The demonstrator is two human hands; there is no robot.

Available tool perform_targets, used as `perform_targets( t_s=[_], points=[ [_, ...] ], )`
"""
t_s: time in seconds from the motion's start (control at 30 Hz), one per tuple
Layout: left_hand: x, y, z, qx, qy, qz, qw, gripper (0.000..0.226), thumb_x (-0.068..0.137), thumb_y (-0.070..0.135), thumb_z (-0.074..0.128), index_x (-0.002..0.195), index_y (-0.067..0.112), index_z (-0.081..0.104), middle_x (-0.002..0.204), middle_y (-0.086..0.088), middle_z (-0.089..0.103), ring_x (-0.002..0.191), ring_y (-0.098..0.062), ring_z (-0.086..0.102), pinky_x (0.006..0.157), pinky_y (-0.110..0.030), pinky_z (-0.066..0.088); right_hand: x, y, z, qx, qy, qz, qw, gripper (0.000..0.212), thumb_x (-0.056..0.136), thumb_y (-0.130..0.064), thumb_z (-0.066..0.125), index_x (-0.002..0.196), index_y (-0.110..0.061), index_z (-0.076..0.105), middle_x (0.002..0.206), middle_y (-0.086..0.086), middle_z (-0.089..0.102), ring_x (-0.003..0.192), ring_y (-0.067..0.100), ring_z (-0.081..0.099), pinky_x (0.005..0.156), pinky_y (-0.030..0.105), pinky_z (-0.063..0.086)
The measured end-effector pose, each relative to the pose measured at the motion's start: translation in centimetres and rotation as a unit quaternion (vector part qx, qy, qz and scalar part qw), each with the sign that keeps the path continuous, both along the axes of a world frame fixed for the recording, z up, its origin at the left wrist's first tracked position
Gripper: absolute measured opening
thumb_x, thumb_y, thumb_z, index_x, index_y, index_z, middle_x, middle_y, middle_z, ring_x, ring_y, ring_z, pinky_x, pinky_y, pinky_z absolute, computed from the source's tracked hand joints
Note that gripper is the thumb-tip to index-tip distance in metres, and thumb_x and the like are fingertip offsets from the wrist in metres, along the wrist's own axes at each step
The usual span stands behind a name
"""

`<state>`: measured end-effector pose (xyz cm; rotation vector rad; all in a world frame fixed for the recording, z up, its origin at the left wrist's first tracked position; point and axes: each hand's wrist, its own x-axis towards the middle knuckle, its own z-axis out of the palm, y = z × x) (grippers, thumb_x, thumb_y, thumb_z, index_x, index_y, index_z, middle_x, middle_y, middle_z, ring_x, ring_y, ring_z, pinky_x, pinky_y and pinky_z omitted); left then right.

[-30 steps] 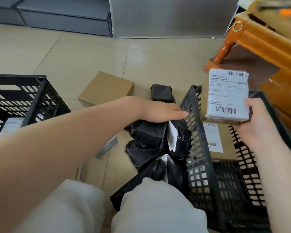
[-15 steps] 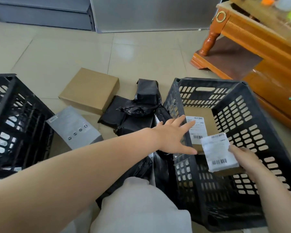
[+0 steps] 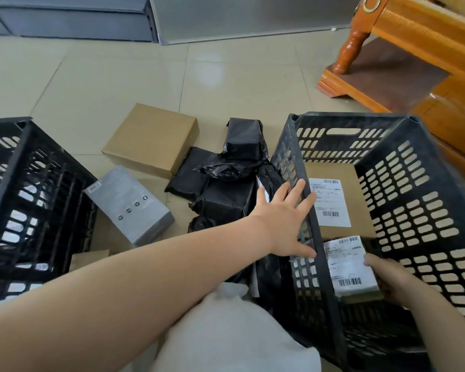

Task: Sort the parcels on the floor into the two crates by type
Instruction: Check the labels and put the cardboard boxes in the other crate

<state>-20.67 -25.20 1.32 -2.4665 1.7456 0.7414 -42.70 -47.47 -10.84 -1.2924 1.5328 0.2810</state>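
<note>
My right hand (image 3: pixel 395 280) has its grip round a small labelled box (image 3: pixel 350 269), low inside the right crate (image 3: pixel 424 200), near a larger box (image 3: pixel 336 200) lying there. My left hand (image 3: pixel 285 224) is spread wide against that crate's left wall. Left of it, black bags (image 3: pixel 231 183), a brown box (image 3: pixel 153 138) and a grey box (image 3: pixel 129 205) lie on the floor (image 3: pixel 118 81); the left crate (image 3: pixel 30 200) stands beyond.
</note>
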Motion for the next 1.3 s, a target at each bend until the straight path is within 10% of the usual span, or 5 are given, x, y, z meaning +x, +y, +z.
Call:
perform_targets(
  t_s=[0.23, 0.47, 0.8, 1.3],
  points=[
    [0.1, -0.1, -0.4, 0.000, -0.010, -0.007, 1.000, 0.114, 0.079, 0.081, 0.048, 0.155, 0.027, -0.017, 0.162, -0.004, -0.025, 0.151, -0.032, -0.011, 0.114, -0.069, 0.005, 0.3, 0.4, -2.4, -0.033, -0.014, -0.031, 0.999, 0.024, 0.098, -0.006, 0.043, 0.108, 0.000, 0.063, 0.081, 0.022, 0.075, 0.087, 0.040, 0.069, 0.088, 0.058, 0.055],
    [0.3, 0.1, -0.5, -0.012, -0.002, 0.001, 1.000, 0.109, 0.080, 0.081, 0.045, 0.156, 0.030, -0.012, 0.163, -0.001, -0.022, 0.151, -0.032, -0.007, 0.115, -0.069, 0.005, 0.1, 0.0, -4.4, -0.034, -0.012, 0.003, 0.999, 0.028, 0.103, 0.000, 0.040, 0.127, -0.004, 0.053, 0.109, 0.026, 0.067, 0.092, 0.040, 0.067, 0.072, 0.046, 0.058],
    [0.2, 0.1, -0.6, -0.015, -0.006, 0.000, 1.000, 0.110, 0.079, 0.083, 0.044, 0.156, 0.029, -0.012, 0.163, -0.002, -0.022, 0.151, -0.033, -0.005, 0.115, -0.068, 0.006, -1.0, 0.1, -5.9, -0.067, 0.024, 0.149, 0.986, 0.044, 0.082, 0.004, 0.073, 0.123, -0.008, 0.062, 0.110, 0.014, 0.072, 0.096, 0.033, 0.070, 0.092, 0.050, 0.054],
    [0.2, 0.8, -1.0, -0.066, 0.022, 0.008, 0.998, 0.095, 0.087, 0.073, 0.044, 0.158, 0.027, -0.001, 0.165, -0.005, -0.013, 0.150, -0.030, 0.006, 0.118, -0.062, 0.010, 3.0, 3.1, -1.3, -0.183, 0.100, 0.186, 0.960, 0.065, 0.089, -0.011, 0.067, 0.141, 0.006, 0.031, 0.129, 0.026, 0.059, 0.117, 0.043, 0.056, 0.096, 0.043, 0.047]
  ],
)
